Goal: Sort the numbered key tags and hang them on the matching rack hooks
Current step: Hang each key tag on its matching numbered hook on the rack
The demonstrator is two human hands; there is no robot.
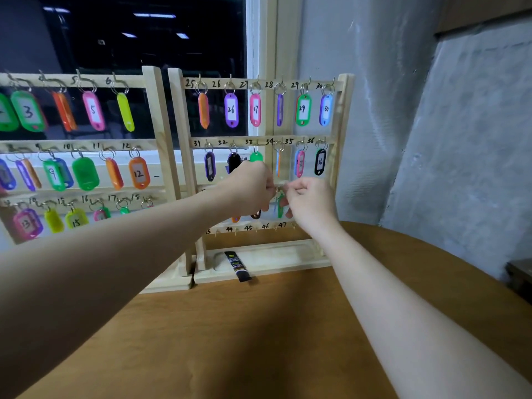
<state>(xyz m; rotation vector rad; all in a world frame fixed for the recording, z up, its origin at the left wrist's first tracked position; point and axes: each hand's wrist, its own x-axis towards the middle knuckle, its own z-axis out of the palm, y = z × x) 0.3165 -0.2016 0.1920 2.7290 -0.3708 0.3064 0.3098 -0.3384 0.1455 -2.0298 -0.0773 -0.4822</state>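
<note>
Two wooden racks are stood side by side on a brown table [259, 341], right up against a dark window [144, 38]. The right rack [341, 133] is where the action is: both hands are brought together at its third rail, below the row marked 31 to 36.

The left hand [247, 188] is curled, fingertips bunched at the rail; what exactly is pinched between them can't be made out, since the fingers are turned away. The right hand [309, 197] is curled too, thumb and forefinger pinched on the small metal ring of a green tag [280, 207], which is hung edge-on just between the two hands. Whether the ring is already seated on a hook can't be told, as that spot is blurred and covered.

The top row, 25 to 30, is filled, e.g. the purple 26 tag [231, 110] and the green 29 tag [303, 110]. The black 36 tag [320, 162] is hung at the end of the second row. The bottom rail, numbered up to 47, is seen with bare hooks.

The left rack [161, 133] is loaded with tags as well, like the green 3 tag [28, 110] and the orange 12 tag [139, 173]. A black tube [237, 266] is laid across the edge of the right rack's base tray.
</note>
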